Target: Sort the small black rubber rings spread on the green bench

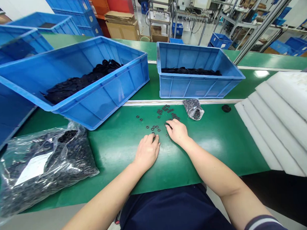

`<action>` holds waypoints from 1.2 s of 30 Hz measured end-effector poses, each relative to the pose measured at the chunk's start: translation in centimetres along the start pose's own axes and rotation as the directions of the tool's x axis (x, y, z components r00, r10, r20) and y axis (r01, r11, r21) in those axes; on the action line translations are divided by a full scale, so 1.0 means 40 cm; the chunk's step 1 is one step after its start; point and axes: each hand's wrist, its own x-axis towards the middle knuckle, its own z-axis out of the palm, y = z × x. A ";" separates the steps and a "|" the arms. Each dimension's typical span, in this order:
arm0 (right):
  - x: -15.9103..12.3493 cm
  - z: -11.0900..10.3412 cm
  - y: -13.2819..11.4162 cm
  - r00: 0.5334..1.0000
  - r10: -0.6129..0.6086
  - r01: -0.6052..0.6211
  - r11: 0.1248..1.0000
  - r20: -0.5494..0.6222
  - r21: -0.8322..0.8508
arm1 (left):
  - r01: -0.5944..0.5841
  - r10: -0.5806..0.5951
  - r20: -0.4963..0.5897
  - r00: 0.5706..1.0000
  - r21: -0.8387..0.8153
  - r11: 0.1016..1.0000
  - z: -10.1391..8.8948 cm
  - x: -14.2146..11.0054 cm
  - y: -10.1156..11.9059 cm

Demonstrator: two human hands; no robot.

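Observation:
Small black rings (155, 127) lie scattered in loose groups on the green table. My left hand (146, 151) rests low over the table at their near side, fingers curled, with a dark ring at its fingertips. To the right, my right hand (178, 131) has its thumb and forefinger closed on a small black ring (166, 124); its other fingers are bent beside more rings. Just beyond that hand lies a small clear bag (193, 109) with many small rings inside, its mouth toward me.
Two blue bins (119, 92) (193, 88) with flat black parts stand behind the rings. A large clear bag (77, 164) of black parts lies at left. White foam sheets (277, 124) are stacked at right, near a black round part (226, 108).

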 end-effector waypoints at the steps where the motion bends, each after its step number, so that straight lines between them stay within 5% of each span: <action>1: 0.004 -0.002 -0.003 1.000 -0.004 0.004 1.000 0.007 -0.001 | -0.026 0.026 0.009 1.000 -0.019 0.999 0.001 0.003 0.003; 11: 0.061 -0.032 -0.048 0.991 -0.073 0.064 0.995 0.112 0.076 | -0.085 0.094 0.122 0.988 -0.073 0.994 -0.007 0.044 0.050; 18: 0.073 -0.029 -0.087 0.968 -0.168 0.158 0.985 0.185 0.069 | -0.223 0.228 0.001 0.974 -0.216 0.951 -0.009 0.011 0.046; 24: 0.086 -0.036 -0.104 0.973 -0.131 0.137 0.990 0.190 -0.020 | -0.286 0.307 0.088 0.948 -0.196 0.938 -0.004 0.015 0.061; 32: 0.108 -0.026 -0.092 0.961 -0.095 0.091 0.995 0.260 0.029 | -0.400 0.381 -0.148 0.912 -0.128 0.907 0.038 0.022 0.036; 36: 0.109 -0.019 -0.054 0.967 0.004 -0.024 0.997 0.255 0.074 | -0.391 0.369 -0.171 0.913 -0.114 0.913 0.035 0.031 0.032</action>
